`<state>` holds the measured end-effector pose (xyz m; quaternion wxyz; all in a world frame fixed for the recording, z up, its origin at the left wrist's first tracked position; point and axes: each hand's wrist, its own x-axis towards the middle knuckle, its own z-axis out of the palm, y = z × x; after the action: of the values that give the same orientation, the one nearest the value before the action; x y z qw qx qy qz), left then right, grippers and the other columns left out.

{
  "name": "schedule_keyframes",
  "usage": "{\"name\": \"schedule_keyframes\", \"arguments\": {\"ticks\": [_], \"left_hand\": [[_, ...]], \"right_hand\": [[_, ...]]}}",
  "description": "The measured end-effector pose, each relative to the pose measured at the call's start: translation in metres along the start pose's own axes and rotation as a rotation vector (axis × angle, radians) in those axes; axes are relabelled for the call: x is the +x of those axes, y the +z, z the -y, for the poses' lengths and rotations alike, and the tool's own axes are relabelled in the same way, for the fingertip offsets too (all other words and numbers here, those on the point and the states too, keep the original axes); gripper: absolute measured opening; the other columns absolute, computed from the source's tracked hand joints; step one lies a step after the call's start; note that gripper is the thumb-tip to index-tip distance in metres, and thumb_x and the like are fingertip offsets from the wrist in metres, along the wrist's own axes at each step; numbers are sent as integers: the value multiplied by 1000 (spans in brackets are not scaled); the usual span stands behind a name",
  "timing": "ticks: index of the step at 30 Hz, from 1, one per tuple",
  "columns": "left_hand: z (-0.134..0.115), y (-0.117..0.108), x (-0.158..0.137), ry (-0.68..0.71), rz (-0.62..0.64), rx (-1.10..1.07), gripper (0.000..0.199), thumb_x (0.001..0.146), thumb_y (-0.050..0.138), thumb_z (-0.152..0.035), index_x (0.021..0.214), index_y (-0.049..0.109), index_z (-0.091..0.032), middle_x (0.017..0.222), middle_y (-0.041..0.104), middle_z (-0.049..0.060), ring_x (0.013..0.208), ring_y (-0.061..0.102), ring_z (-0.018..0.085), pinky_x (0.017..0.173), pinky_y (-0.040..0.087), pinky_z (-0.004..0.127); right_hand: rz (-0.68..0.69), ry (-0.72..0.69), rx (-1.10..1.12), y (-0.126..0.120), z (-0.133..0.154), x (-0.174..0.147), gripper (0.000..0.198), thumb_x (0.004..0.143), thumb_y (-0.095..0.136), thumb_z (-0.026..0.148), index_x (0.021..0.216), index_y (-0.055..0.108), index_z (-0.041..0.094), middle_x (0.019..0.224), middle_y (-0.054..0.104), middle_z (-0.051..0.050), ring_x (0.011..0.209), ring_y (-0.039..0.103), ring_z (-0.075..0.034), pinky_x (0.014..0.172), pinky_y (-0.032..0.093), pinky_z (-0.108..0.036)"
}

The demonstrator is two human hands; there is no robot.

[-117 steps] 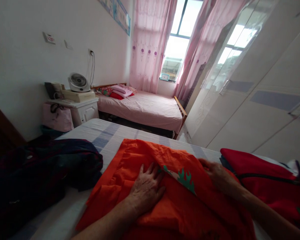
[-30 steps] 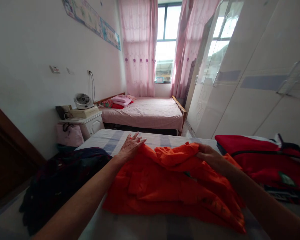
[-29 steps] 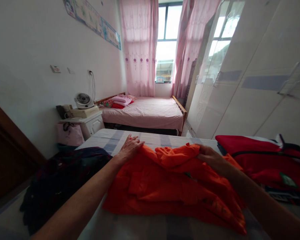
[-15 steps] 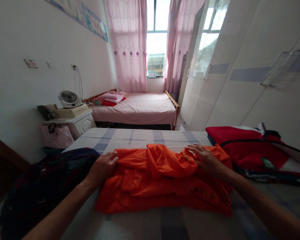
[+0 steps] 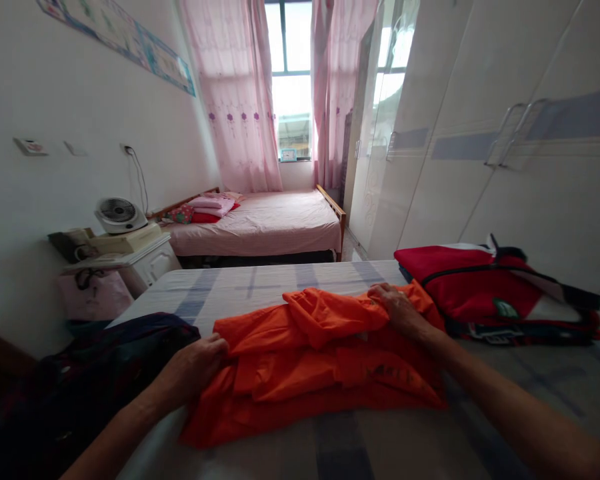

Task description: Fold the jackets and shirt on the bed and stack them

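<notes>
An orange garment (image 5: pixel 290 373), partly folded with dark lettering at its lower right, lies across the checked bed sheet in front of me. At its left edge my left hand (image 5: pixel 203 360) is closed, fingers curled over the fabric. My right hand (image 5: pixel 397 310) pinches the cloth near the upper right, beside the bunched upper part of the garment. To the left is a heap of dark plaid clothing (image 5: pixel 110 367). On the right a red and white jacket (image 5: pixel 470 280) rests folded on top of other dark clothing.
Beyond the near bed (image 5: pixel 240 283) stands a second bed with a pink sheet (image 5: pixel 280 217). A small fan (image 5: pixel 119 213) sits on a white cabinet (image 5: pixel 150 263) at left, with a pink bag (image 5: pixel 95 293) before it. White wardrobes (image 5: pixel 460 193) line the right side.
My view has turned a little to the right. The fingers of my right hand, spread before, have closed on the orange cloth. The garment's left side has shifted slightly towards me.
</notes>
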<state>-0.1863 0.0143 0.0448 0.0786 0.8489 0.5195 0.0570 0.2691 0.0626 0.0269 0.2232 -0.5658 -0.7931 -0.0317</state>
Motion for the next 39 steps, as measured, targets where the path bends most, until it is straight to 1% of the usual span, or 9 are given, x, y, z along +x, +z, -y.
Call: {"name": "schedule_keyframes", "arguments": {"ticks": [2, 5, 10, 15, 22, 26, 29, 34, 39], "left_hand": [[-3, -10, 4, 5, -17, -74, 22, 87, 38, -27, 81, 59, -20, 89, 59, 3, 79, 58, 16, 72, 43, 27], [-10, -17, 11, 1, -58, -87, 20, 85, 42, -30, 89, 60, -21, 102, 58, 4, 87, 58, 17, 80, 43, 28], [-18, 2, 15, -60, -18, 71, 15, 83, 42, -26, 79, 56, -21, 97, 55, 5, 90, 55, 18, 78, 43, 29], [-24, 1, 18, -65, -23, 186, 13, 81, 42, -17, 79, 55, -20, 97, 56, 7, 87, 55, 19, 75, 44, 29], [-24, -14, 22, -70, -227, 400, 24, 82, 38, -9, 90, 59, -16, 97, 59, 12, 90, 55, 25, 78, 42, 35], [-19, -5, 15, -90, -55, 142, 18, 81, 42, -13, 77, 59, -19, 90, 60, 8, 78, 58, 20, 67, 42, 28], [-24, -12, 24, -211, -48, -53, 17, 78, 44, -15, 72, 59, -20, 85, 61, 6, 72, 58, 19, 65, 40, 28], [-50, -22, 81, -255, -181, -311, 31, 83, 42, -35, 98, 62, -18, 93, 66, 8, 87, 60, 22, 78, 40, 29], [-81, 8, 145, -301, -199, -628, 51, 73, 56, -43, 108, 60, -7, 83, 67, 11, 77, 62, 22, 69, 42, 27]], "right_hand": [[13, -90, 22, -3, 3, 3, 35, 81, 47, 21, 114, 59, 21, 125, 55, -10, 112, 51, -23, 90, 39, -36], [38, -217, 63, -12, 5, 14, 32, 80, 47, 16, 104, 66, 25, 116, 63, -6, 115, 50, -24, 94, 36, -38], [-136, -174, 48, -10, -5, 18, 28, 82, 48, 16, 99, 69, 22, 106, 67, -8, 111, 53, -27, 93, 37, -42], [-86, -242, 112, 14, -18, -5, 22, 81, 50, 17, 87, 71, 20, 100, 69, -9, 98, 60, -23, 85, 46, -37], [-108, -269, 138, 7, -9, -31, 25, 88, 48, 26, 105, 66, 25, 112, 66, -5, 117, 51, -25, 98, 39, -45], [-84, -276, 88, 16, -3, -48, 25, 85, 53, 31, 106, 66, 25, 112, 66, -7, 112, 54, -25, 93, 43, -42], [-131, -258, 56, 27, -3, -55, 27, 85, 53, 30, 108, 65, 24, 113, 66, -7, 111, 55, -24, 92, 43, -41], [-163, -257, 70, 29, -3, -53, 28, 84, 50, 23, 107, 65, 23, 112, 66, -7, 110, 56, -23, 93, 43, -40], [-122, -232, 97, 24, 1, -53, 32, 81, 52, 17, 110, 63, 22, 115, 65, -7, 113, 54, -23, 95, 42, -41]]}}
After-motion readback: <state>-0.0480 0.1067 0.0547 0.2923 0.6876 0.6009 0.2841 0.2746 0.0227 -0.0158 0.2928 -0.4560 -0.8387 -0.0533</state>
